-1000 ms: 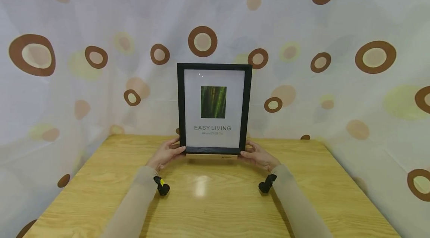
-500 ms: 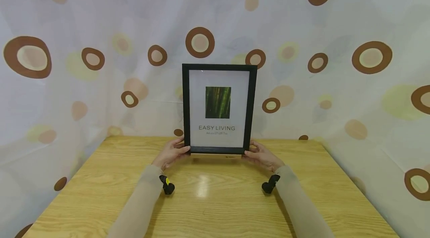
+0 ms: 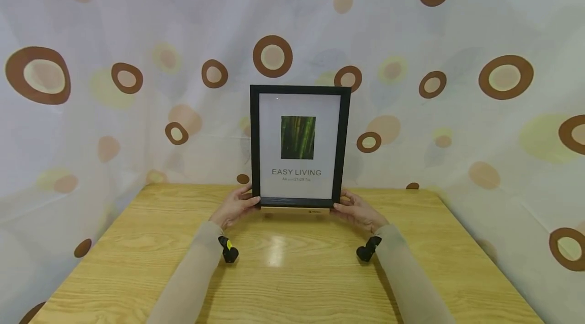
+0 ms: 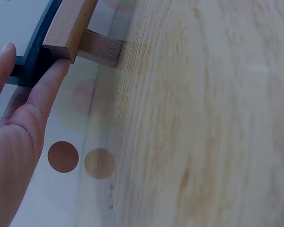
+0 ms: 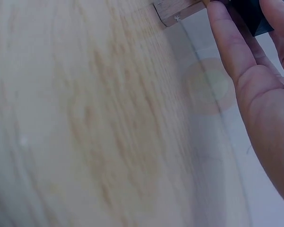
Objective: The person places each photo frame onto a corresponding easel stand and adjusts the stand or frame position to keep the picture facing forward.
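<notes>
A black picture frame (image 3: 299, 202) stands nearly upright at the back of the table, holding a white sheet with a green bamboo picture and the words "EASY LIVING". Under its bottom edge is a light wooden stand (image 3: 294, 211); the left wrist view shows a stubby wooden foot (image 4: 102, 48) reaching down to the tabletop. My left hand (image 3: 234, 208) grips the frame's lower left corner, thumb on the front and a finger touching the stand's end. At the lower right corner my right hand (image 3: 361, 212) holds it the same way. The frame's back is hidden.
The wood-grain table (image 3: 274, 288) reaches back to a pale curtain (image 3: 388, 19) patterned with brown rings and dots, which also runs along both sides. Each wrist wears a small black camera, the left one (image 3: 228, 251) marked with yellow.
Both hands and the frame have shifted slightly to the right against the curtain, mostly in the first half second. Both hands keep their hold on the corners.
</notes>
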Motion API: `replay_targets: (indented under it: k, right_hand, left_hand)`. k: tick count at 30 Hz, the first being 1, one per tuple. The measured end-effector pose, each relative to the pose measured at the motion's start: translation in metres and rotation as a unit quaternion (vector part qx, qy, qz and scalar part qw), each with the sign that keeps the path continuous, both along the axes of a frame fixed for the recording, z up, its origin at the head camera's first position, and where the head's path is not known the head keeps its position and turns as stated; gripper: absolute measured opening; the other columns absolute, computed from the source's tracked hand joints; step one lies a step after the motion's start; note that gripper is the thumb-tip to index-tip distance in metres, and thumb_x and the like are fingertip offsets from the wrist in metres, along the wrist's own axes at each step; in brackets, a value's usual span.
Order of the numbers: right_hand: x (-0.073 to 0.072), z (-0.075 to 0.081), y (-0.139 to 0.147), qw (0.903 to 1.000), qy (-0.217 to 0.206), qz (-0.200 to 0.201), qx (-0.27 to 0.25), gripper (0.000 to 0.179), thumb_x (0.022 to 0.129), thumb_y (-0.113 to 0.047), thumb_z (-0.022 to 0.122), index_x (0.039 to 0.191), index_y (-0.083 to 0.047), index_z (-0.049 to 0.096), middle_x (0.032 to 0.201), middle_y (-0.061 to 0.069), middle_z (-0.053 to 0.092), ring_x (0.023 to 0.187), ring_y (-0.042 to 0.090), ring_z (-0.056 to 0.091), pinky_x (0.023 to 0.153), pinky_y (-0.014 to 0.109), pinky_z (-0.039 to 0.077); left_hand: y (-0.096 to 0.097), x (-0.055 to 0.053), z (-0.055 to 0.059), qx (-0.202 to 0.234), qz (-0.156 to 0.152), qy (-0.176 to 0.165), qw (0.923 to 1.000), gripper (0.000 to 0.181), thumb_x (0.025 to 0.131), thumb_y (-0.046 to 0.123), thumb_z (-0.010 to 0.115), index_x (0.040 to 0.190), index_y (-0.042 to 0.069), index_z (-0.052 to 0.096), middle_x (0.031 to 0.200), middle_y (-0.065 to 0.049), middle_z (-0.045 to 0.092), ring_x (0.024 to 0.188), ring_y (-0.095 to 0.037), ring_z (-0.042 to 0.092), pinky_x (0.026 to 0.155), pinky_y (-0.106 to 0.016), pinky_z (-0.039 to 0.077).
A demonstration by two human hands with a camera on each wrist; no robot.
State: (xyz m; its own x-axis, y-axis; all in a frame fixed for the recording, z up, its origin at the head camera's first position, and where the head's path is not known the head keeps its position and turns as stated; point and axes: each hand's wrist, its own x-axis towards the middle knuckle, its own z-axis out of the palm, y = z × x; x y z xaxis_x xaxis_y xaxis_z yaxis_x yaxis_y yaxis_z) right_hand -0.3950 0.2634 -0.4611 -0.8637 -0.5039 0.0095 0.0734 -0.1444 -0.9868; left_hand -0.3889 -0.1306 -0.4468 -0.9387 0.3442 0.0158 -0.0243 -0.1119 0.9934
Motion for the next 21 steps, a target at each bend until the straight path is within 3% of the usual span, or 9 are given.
replay_targets:
  k: [15,18,21]
  right_hand:
    - [0.0008,0.0011,0.0012,0.9999,-0.008,0.010,-0.010,0.030,0.098,0.004,0.053,0.121,-0.013,0.046,0.113,0.002,0.066,0.103,0.017,0.068,0.099,0.033,0.052]
    - [0.0036,0.0022,0.0030,0.9999,-0.004,0.005,0.011,0.036,0.097,0.001,0.056,0.130,-0.007,0.044,0.118,0.004,0.063,0.106,0.018,0.067,0.104,0.038,0.048]
    - [0.0061,0.0058,0.0046,0.9989,0.004,-0.013,0.045,0.053,0.098,-0.001,0.056,0.145,0.001,0.031,0.132,0.014,0.053,0.114,0.025,0.063,0.106,0.042,0.046]
  left_hand:
    - [0.0021,-0.0018,-0.0021,0.010,0.002,-0.003,0.9999,0.066,0.099,-0.001,0.053,0.156,0.008,0.022,0.148,-0.027,0.038,0.124,-0.028,0.053,0.111,-0.049,0.040]
    - [0.0048,-0.0009,-0.0009,0.001,0.001,-0.004,1.0000,0.064,0.099,0.000,0.053,0.155,0.007,0.024,0.146,-0.028,0.039,0.121,-0.027,0.055,0.110,-0.050,0.041]
    - [0.0070,-0.0008,0.0033,-0.031,0.011,0.005,0.9994,0.065,0.098,0.005,0.058,0.155,0.005,0.026,0.146,-0.030,0.039,0.121,-0.031,0.057,0.108,-0.049,0.044]
